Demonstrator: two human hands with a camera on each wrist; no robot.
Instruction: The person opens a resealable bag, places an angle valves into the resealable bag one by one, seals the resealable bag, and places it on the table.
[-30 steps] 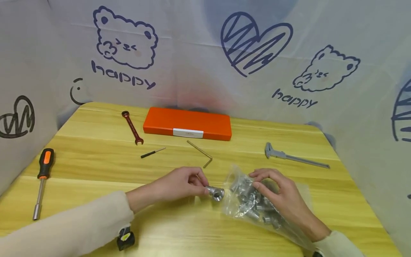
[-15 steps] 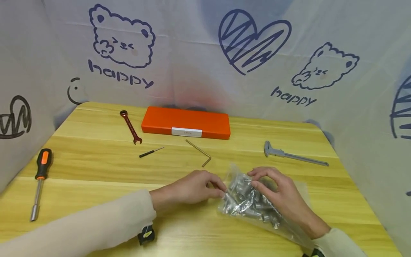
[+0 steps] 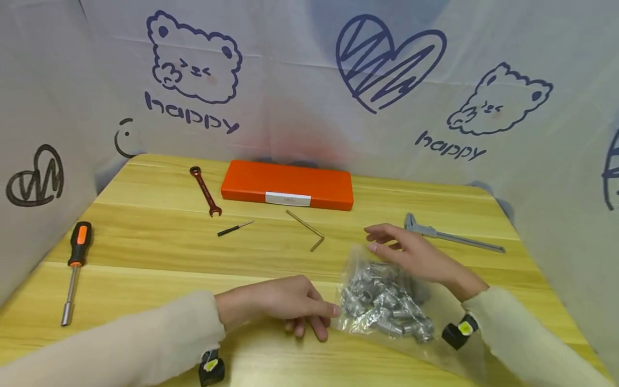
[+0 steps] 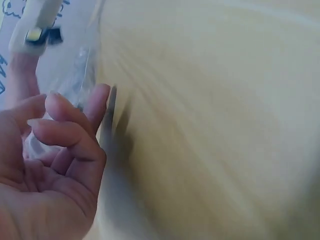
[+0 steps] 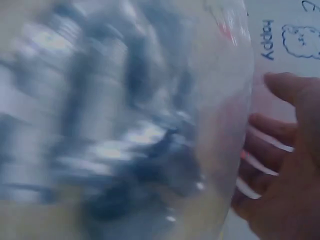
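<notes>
A clear plastic bag [image 3: 382, 306] full of several metal sockets lies on the wooden table [image 3: 169, 252], right of the middle. My left hand [image 3: 302, 309] rests on the table just left of the bag. Its fingers are loosely curled and hold nothing, and the index fingertip reaches the bag's edge. In the left wrist view the left hand [image 4: 55, 150] shows an empty palm beside the blurred bag [image 4: 80, 75]. My right hand [image 3: 406, 252] hovers over the bag's far side with fingers spread and empty. In the right wrist view the right hand [image 5: 285, 165] is beside the blurred bag [image 5: 125, 125].
An orange case [image 3: 287, 185] lies at the back, with a red wrench [image 3: 205, 191] to its left. A small screwdriver [image 3: 235, 228] and a hex key [image 3: 309, 231] lie mid-table. A caliper [image 3: 452, 234] is at the right, a nut driver [image 3: 74, 269] at the far left. Printed cloth walls surround the table.
My left hand held a metal socket at the bag's mouth, and now it is empty and drawn back. My right hand has let go of the bag and lifted toward the back.
</notes>
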